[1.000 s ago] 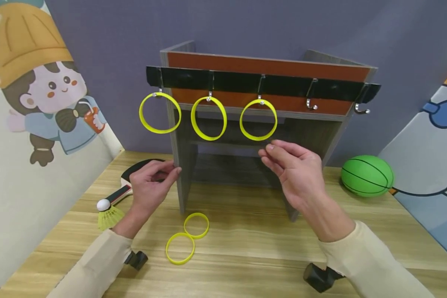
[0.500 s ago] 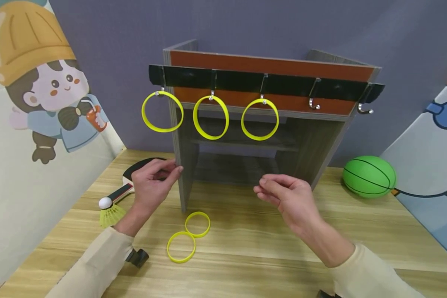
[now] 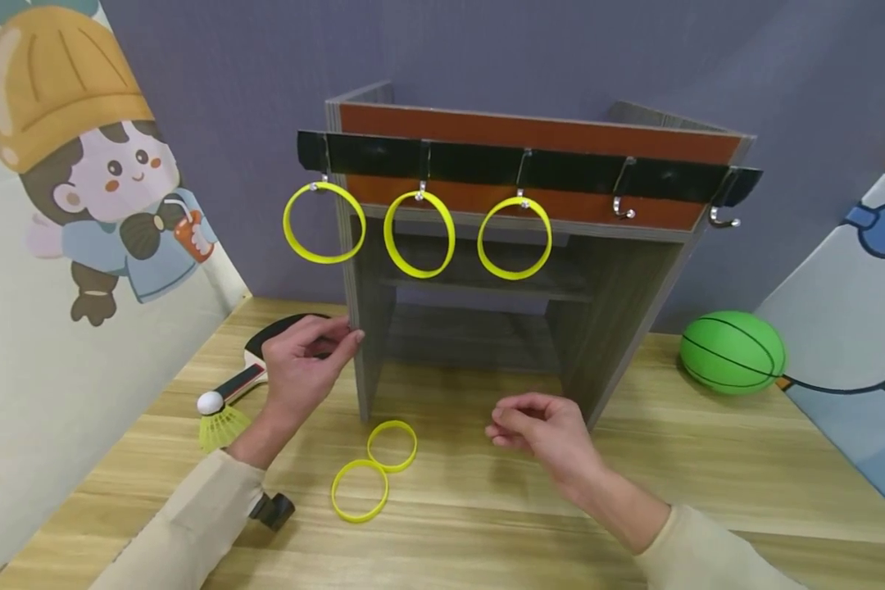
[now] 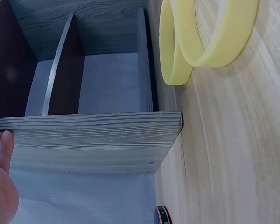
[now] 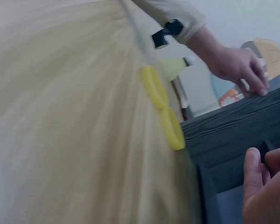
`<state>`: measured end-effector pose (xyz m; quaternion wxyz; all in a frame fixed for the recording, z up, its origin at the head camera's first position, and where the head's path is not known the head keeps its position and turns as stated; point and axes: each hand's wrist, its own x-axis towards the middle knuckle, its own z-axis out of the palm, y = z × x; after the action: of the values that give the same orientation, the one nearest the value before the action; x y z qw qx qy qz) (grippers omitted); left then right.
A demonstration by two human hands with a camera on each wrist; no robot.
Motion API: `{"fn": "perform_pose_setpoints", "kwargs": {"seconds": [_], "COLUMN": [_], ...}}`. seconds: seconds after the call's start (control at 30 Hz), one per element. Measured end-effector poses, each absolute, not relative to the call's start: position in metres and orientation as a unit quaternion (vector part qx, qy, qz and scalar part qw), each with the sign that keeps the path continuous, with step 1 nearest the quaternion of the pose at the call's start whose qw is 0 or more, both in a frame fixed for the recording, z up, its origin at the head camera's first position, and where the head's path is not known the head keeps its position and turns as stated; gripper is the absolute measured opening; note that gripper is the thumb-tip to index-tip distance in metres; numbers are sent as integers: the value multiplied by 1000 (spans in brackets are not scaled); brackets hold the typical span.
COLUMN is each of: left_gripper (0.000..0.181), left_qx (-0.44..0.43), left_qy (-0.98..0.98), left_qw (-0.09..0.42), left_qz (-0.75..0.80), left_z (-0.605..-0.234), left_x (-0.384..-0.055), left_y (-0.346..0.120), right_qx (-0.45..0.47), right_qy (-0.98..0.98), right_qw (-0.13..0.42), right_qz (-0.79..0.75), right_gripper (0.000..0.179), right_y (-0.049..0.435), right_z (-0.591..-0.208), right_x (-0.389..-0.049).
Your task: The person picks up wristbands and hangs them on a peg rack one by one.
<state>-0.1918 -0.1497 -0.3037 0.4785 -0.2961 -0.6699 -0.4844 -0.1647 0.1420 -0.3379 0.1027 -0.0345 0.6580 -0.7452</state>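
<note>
My left hand (image 3: 302,360) pinches the front edge of the left side panel of a grey wooden shelf unit (image 3: 365,360); in the left wrist view the fingers (image 4: 4,149) lie against that panel. My right hand (image 3: 542,434) holds nothing, its fingers loosely curled, low in front of the unit. Three yellow rings hang on hooks along a black strip (image 3: 575,164): a left ring (image 3: 288,233), a middle ring (image 3: 388,246) and a right ring (image 3: 481,246). Two more yellow rings, a rear one (image 3: 415,447) and a front one (image 3: 334,496), lie touching on the table between my hands.
Two bare hooks, one (image 3: 619,209) and another (image 3: 723,220), are at the strip's right end. A shuttlecock (image 3: 217,418) and a table tennis paddle (image 3: 239,381) lie left on the wooden table (image 3: 487,541). A green ball (image 3: 733,352) sits right of the unit.
My right hand has moved down and slightly left, from just below the right hanging ring to low over the table. My left hand stays on the panel; the rings stay put.
</note>
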Motion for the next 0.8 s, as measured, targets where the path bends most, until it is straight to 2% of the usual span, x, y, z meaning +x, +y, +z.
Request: {"fn": "perform_pose_setpoints", "kwargs": {"seconds": [0.57, 0.8], "left_gripper": [22, 22], "left_qx": [-298, -299], "left_qy": [-669, -669], "left_qw": [485, 482], "left_qz": [-478, -481], "left_z": [-304, -305], "left_x": [-192, -192], "left_y": [-150, -151], "right_qx": [-79, -94], "right_qy": [665, 669], "right_qw": [170, 176], "right_qz": [-722, -716], "right_gripper": [22, 21], "right_y": [111, 90], "right_z": [-387, -398], "right_x": [-153, -156]}}
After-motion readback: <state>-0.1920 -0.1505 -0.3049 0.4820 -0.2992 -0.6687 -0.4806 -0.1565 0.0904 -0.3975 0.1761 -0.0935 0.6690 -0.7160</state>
